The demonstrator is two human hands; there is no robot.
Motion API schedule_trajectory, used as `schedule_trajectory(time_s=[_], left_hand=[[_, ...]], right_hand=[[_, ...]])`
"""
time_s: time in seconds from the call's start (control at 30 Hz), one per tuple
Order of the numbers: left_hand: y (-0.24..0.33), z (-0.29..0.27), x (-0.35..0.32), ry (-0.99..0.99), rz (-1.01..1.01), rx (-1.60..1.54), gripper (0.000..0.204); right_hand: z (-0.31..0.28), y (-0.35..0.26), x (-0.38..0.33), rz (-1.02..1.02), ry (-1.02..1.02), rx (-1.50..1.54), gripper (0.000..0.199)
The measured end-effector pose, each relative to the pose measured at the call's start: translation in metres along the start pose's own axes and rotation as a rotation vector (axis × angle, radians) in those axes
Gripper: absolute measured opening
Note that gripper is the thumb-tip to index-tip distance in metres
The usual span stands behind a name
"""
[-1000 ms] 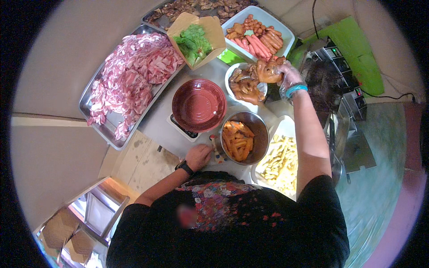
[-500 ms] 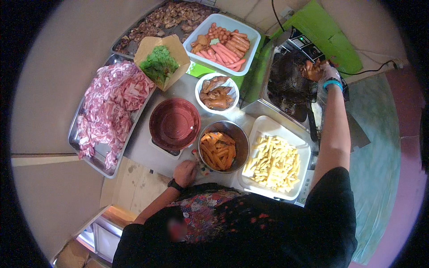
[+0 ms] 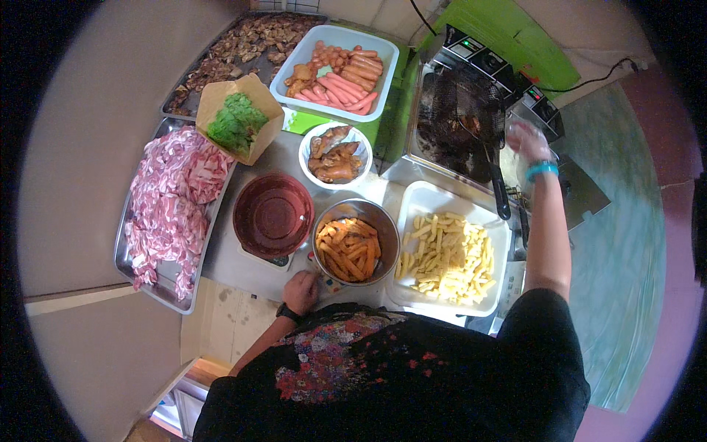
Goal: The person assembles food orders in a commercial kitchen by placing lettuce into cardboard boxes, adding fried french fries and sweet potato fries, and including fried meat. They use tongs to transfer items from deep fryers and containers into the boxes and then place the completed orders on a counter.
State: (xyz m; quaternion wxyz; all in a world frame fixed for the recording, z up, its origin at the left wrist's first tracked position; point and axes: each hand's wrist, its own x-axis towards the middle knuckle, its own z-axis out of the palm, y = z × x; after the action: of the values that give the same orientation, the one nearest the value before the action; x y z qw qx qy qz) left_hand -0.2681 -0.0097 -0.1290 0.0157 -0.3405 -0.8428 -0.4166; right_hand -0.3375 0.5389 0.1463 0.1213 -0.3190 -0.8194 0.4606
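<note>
My right hand (image 3: 526, 143), in a clear plastic glove with a turquoise band at the wrist, hangs just right of the black wire fryer basket (image 3: 465, 87). Its fingers are smeared, so whether they hold anything is unclear. A browned piece of food (image 3: 469, 125) lies in the basket, whose black handle (image 3: 499, 184) points toward me. The basket sits over the steel fryer (image 3: 414, 132). My left hand (image 3: 300, 292), with a dark watch at the wrist, rests closed on the counter's near edge, below the reddish-brown bowl (image 3: 273, 215), with nothing visible in it.
A steel pot (image 3: 394, 239) of orange strips and a white tub (image 3: 504, 254) of pale fries stand nearest me. Behind are a white bowl (image 3: 304, 151) of browned meat, a sausage tub (image 3: 276, 85), a lettuce-filled paper box (image 3: 271, 118) and a raw-meat tray (image 3: 193, 291).
My right hand has moved from above the far side of the fryer toward me; the brown food it held there now appears in the basket. My left hand stays on the counter. The view has shifted.
</note>
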Motion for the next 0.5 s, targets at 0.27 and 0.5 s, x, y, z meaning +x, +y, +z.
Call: schedule_trajectory(time_s=[0.27, 0.5], left_hand=[[0.000, 0.004, 0.002, -0.015, 0.034, 0.049, 0.016], [-0.005, 0.003, -0.002, 0.012, 0.064, 0.021, 0.021]], right_hand=[[0.029, 0.040, -0.115, 0.451, -0.563, 1.119, 0.022], [0.054, 0.013, -0.146, 0.360, 0.063, 0.963, 0.037]])
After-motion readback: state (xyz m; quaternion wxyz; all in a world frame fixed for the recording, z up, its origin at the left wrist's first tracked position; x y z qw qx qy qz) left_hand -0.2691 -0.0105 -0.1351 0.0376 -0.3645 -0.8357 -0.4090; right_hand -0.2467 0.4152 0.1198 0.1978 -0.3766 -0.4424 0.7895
